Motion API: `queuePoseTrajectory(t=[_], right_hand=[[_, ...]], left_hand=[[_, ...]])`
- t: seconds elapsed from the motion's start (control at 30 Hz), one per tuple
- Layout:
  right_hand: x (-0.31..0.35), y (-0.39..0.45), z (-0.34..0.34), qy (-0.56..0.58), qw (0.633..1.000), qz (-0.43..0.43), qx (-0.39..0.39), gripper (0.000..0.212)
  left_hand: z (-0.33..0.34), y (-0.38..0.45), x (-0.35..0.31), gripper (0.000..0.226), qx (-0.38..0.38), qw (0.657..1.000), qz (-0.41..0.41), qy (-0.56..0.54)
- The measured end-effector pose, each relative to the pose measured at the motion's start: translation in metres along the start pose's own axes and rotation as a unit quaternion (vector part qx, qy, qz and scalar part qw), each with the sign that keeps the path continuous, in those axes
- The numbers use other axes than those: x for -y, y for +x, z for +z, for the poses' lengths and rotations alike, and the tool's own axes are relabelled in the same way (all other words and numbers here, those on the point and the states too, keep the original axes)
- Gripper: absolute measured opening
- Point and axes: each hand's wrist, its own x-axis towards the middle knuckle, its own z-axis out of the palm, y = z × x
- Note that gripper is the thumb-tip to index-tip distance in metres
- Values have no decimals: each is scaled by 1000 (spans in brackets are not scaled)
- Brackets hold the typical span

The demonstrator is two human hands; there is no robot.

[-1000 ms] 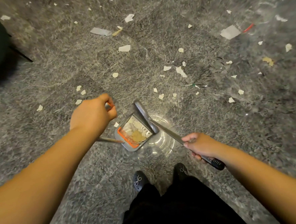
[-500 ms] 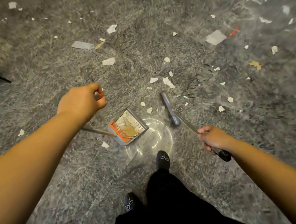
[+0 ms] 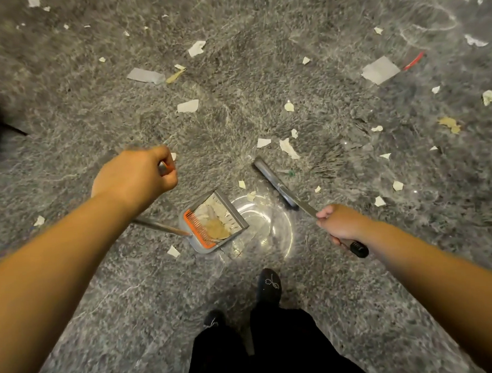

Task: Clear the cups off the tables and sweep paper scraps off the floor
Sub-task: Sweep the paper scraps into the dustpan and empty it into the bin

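**Now: dustpan and broom among the scraps**

Seen from your head camera, white and tan paper scraps (image 3: pixel 188 106) lie scattered over the grey speckled floor (image 3: pixel 102 293), most of them ahead of you. More scraps are piled inside the grey dustpan (image 3: pixel 214 220), which has an orange comb along its rear edge and sits on the floor ahead of your shoes.

Your left arm reaches forward; your left hand (image 3: pixel 134 176) is fisted, fingers curled tight round the top of the dustpan's long handle. Your right hand (image 3: pixel 338 223) grips the broom handle (image 3: pixel 304 207) near its black end, fingers wrapped round it. The broom head (image 3: pixel 271 182) sits just right of the dustpan, apart from it, with loose scraps between and beyond them.
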Motion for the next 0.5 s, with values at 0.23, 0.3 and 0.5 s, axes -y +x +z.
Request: queuePoseTrajectory(t=[0.23, 0.3, 0.5], right_hand=[[29, 7, 17, -110, 993, -29, 25, 32], [28, 4, 26, -118, 992, -23, 29, 31], [22, -15, 66, -136, 989, -26, 54, 33]], left_hand=[[4, 2, 15, 12, 1, 1000, -3, -10], [3, 2, 20, 12, 5, 1000, -5, -10], [2, 4, 20, 9, 8, 1000, 0, -16]])
